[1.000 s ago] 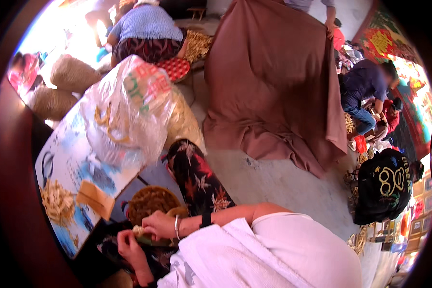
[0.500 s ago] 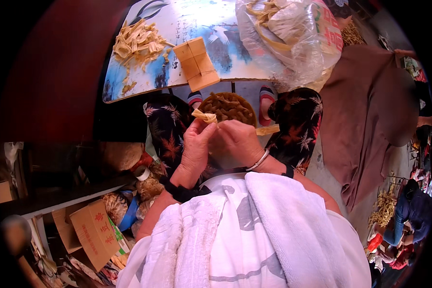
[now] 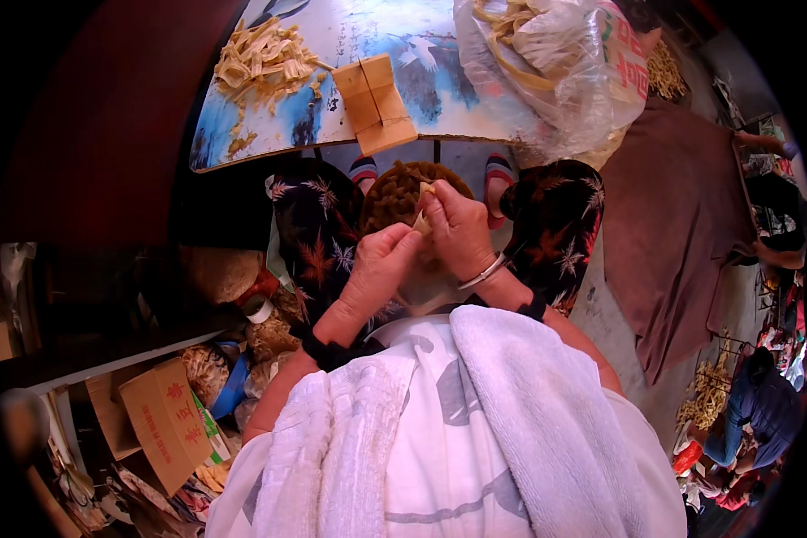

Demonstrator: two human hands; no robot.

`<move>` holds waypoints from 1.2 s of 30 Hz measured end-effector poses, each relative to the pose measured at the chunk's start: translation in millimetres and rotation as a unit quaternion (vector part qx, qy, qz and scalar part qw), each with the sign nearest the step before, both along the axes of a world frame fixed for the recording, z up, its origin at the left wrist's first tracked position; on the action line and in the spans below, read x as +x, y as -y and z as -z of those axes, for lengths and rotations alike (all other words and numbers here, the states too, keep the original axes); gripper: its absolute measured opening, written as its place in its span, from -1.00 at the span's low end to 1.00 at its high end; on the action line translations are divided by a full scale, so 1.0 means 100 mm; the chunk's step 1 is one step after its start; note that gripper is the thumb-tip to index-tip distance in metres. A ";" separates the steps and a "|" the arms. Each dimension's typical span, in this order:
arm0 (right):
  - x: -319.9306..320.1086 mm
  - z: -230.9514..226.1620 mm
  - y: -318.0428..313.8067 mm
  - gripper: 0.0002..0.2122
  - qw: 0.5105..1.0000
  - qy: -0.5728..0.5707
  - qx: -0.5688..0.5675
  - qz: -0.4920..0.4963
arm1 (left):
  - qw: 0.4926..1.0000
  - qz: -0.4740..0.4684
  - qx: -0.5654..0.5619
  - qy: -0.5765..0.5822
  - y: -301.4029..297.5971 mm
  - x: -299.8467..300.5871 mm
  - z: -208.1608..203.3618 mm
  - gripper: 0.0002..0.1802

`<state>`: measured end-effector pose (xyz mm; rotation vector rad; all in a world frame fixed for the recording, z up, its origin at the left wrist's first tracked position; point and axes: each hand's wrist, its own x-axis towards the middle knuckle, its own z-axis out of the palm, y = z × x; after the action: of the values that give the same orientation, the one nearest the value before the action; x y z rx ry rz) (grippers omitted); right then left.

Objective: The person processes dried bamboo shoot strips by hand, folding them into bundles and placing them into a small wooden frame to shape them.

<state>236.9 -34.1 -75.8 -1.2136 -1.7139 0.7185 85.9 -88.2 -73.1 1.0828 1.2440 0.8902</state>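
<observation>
Between my two hands is a pale yellow, flat, dried-looking strip (image 3: 422,222); one end shows above my right fingers, and the rest is mostly hidden. My left hand (image 3: 375,271) pinches it from below, thumb against fingers. My right hand (image 3: 458,230), with a pale bangle at the wrist, is closed around it a little higher. Just beyond my hands, between my knees, a round container holds many short brown folded pieces (image 3: 394,199). Similar pale strips lie in a loose pile (image 3: 264,65) at the table's left.
A wooden block (image 3: 387,115) with a dark line across it overhangs the near edge of the painted table (image 3: 287,143). A clear plastic bag (image 3: 520,99) with strips stands on the right. Cardboard boxes (image 3: 163,421) sit lower left; brown cloth (image 3: 668,233) hangs right, and a person crouches beyond.
My right hand has turned upward and moved slightly right, lifting one end of the strip. My left hand has shifted down and right; the folded knot above its fingers is out of sight.
</observation>
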 end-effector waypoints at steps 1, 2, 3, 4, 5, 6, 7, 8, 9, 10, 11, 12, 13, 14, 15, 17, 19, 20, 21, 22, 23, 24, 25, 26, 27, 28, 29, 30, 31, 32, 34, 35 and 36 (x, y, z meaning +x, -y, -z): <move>0.03 -0.01 0.00 -0.87 0.995 -0.058 -0.066 -0.043 | 0.998 -0.011 0.039 -0.056 0.00 0.00 0.00 -0.74; 0.06 -0.06 0.01 -0.87 0.981 -0.114 -0.132 -0.085 | 0.997 -0.025 0.035 -0.068 0.00 0.00 -0.01 -0.74; 0.09 -0.09 0.02 -0.87 0.958 -0.169 -0.196 -0.126 | 0.996 -0.039 0.031 -0.079 -0.01 -0.01 -0.03 -0.73; 0.11 -0.11 0.02 -0.88 0.930 -0.203 -0.262 -0.158 | 0.994 -0.054 0.027 -0.090 -0.01 -0.02 -0.04 -0.73; 0.13 -0.12 0.02 -0.89 0.896 -0.235 -0.326 -0.190 | 0.994 -0.059 0.027 -0.089 -0.02 -0.02 -0.03 -0.75; 0.15 -0.12 0.02 -0.90 0.855 -0.266 -0.387 -0.220 | 0.996 -0.057 0.041 -0.063 -0.01 -0.02 -0.04 -0.76; 0.15 -0.12 0.02 -0.91 0.849 -0.273 -0.396 -0.218 | 0.996 -0.056 0.055 -0.038 -0.01 -0.02 -0.05 -0.77; 0.16 -0.12 0.01 -0.91 0.844 -0.281 -0.405 -0.212 | 0.996 -0.051 0.067 -0.010 -0.01 -0.01 -0.06 -0.77; 0.18 -0.12 0.00 -0.91 0.838 -0.289 -0.414 -0.206 | 0.998 -0.044 0.050 -0.014 -0.01 -0.04 -0.10 -0.78; 0.20 -0.15 -0.02 -0.91 0.838 -0.286 -0.423 -0.193 | 0.999 -0.036 0.033 -0.018 0.01 -0.10 -0.14 -0.78; 0.21 -0.19 -0.03 -0.91 0.836 -0.283 -0.432 -0.186 | 0.999 -0.033 0.017 -0.024 0.04 -0.15 -0.17 -0.78; 0.22 -0.22 -0.05 -0.90 0.834 -0.280 -0.440 -0.178 | 0.999 -0.034 0.010 -0.014 0.05 -0.16 -0.18 -0.79; 0.23 -0.21 -0.06 -0.90 0.835 -0.276 -0.439 -0.185 | 0.999 -0.034 0.003 -0.004 0.06 -0.17 -0.18 -0.79; 0.23 -0.20 -0.11 -0.90 0.835 -0.272 -0.436 -0.196 | 0.999 -0.036 0.000 0.004 0.03 -0.18 -0.20 -0.79; 0.24 -0.20 -0.16 -0.90 0.836 -0.268 -0.432 -0.206 | 1.000 -0.027 -0.011 0.007 0.01 -0.19 -0.22 -0.80; 0.23 -0.26 -0.22 -0.88 0.834 -0.270 -0.432 -0.211 | 1.000 -0.012 -0.025 0.013 -0.07 -0.23 -0.25 -0.81; 0.21 -0.36 -0.37 -0.85 0.858 -0.239 -0.401 -0.217 | 0.996 -0.021 0.067 -0.063 -0.25 -0.30 -0.29 -0.82; 0.19 -0.42 -0.47 -0.85 0.871 -0.236 -0.378 -0.205 | 0.989 -0.025 0.110 -0.101 -0.32 -0.31 -0.35 -0.82; 0.16 -0.50 -0.57 -0.85 0.884 -0.234 -0.355 -0.194 | 0.978 -0.033 0.128 -0.160 -0.42 -0.37 -0.50 -0.83; 0.12 -0.59 -0.67 -0.85 0.896 -0.233 -0.332 -0.183 | 0.957 -0.042 0.199 -0.207 -0.55 -0.42 -0.57 -0.85; 0.07 -0.65 -0.75 -0.84 0.927 -0.192 -0.278 -0.163 | 0.943 -0.054 0.240 -0.223 -0.70 -0.45 -0.62 -0.86; 0.02 -0.66 -0.84 -0.85 0.951 -0.165 -0.215 -0.147 | 0.927 -0.067 0.279 -0.242 -0.83 -0.48 -0.69 -0.86; -0.04 -0.66 -0.94 -0.85 0.971 -0.137 -0.150 -0.129 | 0.915 -0.086 0.289 -0.269 -0.93 -0.48 -0.80 -0.85; -0.11 -0.67 -1.03 -0.84 0.984 -0.109 -0.086 -0.111 | 0.914 -0.076 0.292 -0.273 -1.07 -0.55 -0.74 -0.85; -0.17 -0.69 -1.10 -0.85 0.987 -0.110 -0.070 -0.091 | 0.904 -0.088 0.304 -0.287 -1.19 -0.58 -0.72 -0.85; -0.22 -0.68 -1.18 -0.84 0.990 -0.104 -0.050 -0.077 | 0.894 -0.100 0.315 -0.302 -1.29 -0.59 -0.71 -0.84; -0.26 -0.62 -1.26 -0.84 0.993 -0.098 -0.031 -0.061 | 0.891 -0.106 0.318 -0.307 -1.38 -0.60 -0.68 -0.84; -0.29 -0.57 -1.33 -0.84 0.995 -0.091 -0.011 -0.045 | 0.887 -0.113 0.320 -0.313 -1.45 -0.61 -0.65 -0.84; -0.31 -0.52 -1.37 -0.84 0.995 -0.090 -0.010 -0.034 | 0.883 -0.119 0.323 -0.318 -1.51 -0.61 -0.63 -0.84; -0.32 -0.49 -1.41 -0.84 0.996 -0.089 -0.010 -0.023 | 0.888 -0.125 0.313 -0.313 -1.54 -0.60 -0.60 -0.84; -0.35 -0.42 -1.48 -0.84 0.997 -0.076 -0.007 -0.010 | 0.897 -0.138 0.294 -0.301 -1.60 -0.58 -0.55 -0.83; -0.36 -0.39 -1.50 -0.84 0.998 -0.066 -0.004 -0.008 | 0.901 -0.141 0.286 -0.295 -1.63 -0.59 -0.49 -0.82; -0.37 -0.35 -1.52 -0.84 0.998 -0.055 -0.002 -0.005 | 0.904 -0.145 0.279 -0.289 -1.66 -0.60 -0.44 -0.82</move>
<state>199.6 118.4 -40.4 -1.1465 -1.6300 0.7808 26.2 77.9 -29.5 1.7337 1.7245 1.2518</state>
